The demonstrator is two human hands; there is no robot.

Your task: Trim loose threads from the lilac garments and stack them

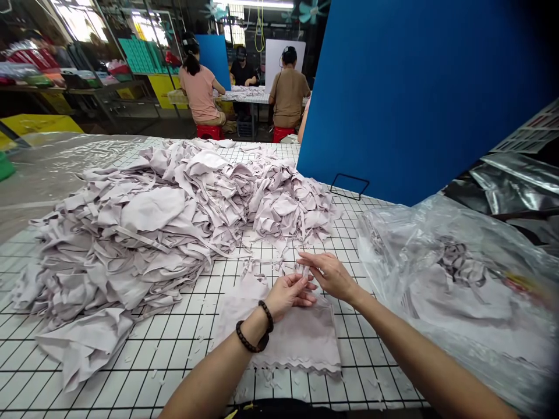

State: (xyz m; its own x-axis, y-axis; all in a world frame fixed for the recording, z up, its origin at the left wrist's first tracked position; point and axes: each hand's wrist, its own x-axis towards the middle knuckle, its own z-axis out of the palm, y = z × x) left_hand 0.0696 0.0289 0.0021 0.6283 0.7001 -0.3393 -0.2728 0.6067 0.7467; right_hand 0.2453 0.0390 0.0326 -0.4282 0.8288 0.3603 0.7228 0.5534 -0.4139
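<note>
A pale lilac fabric piece (297, 343) with straps and a wavy lower edge lies flat on the gridded table in front of me. Above its upper part, my left hand (290, 294), with two beaded bracelets at the wrist, is closed with thumb and fingers pinched on a narrow strap. My right hand (331, 274) reaches in from the right, its fingertips closed on the same strap (305, 270) close to the left hand. Part of the strap is hidden by my fingers. More thin straps (253, 269) lie loose just beyond the left hand.
A big heap of lilac fabric pieces (144, 233) covers the left; a smaller pile (292, 203) lies behind. At right sits a clear plastic bag (393, 233) with fabric inside. A blue panel (393, 105) stands behind on a wire foot. Scraps dot the gridded table (174, 361). People sit further back.
</note>
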